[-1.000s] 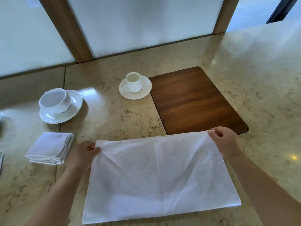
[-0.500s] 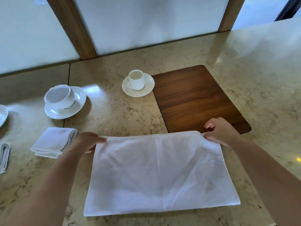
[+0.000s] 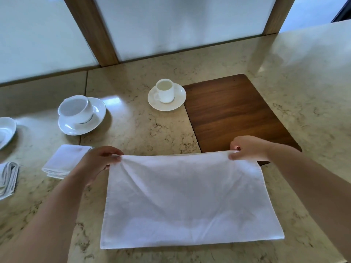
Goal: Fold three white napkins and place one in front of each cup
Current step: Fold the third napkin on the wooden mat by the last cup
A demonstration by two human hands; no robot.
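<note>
A large white napkin (image 3: 188, 202) lies folded in half on the marble counter, close to me. My left hand (image 3: 98, 162) pinches its far left corner and my right hand (image 3: 247, 148) pinches its far right corner, lifting the far edge slightly. A small white cup (image 3: 164, 90) on a saucer stands beyond the napkin. A wider cup (image 3: 76, 109) on a saucer stands to the left, with a folded napkin (image 3: 64, 160) in front of it. At the far left edge are part of a third saucer (image 3: 5, 131) and another folded napkin (image 3: 7, 177).
A dark wooden board (image 3: 233, 112) is set into the counter right of the small cup; the napkin's far right corner overlaps its near edge. Frosted window panes with wooden posts (image 3: 91, 29) rise behind the counter.
Both hands have taken a pinch grip on the far corners and raised the far edge a little. The view has shifted slightly, bringing the left saucer and second folded napkin into sight.
</note>
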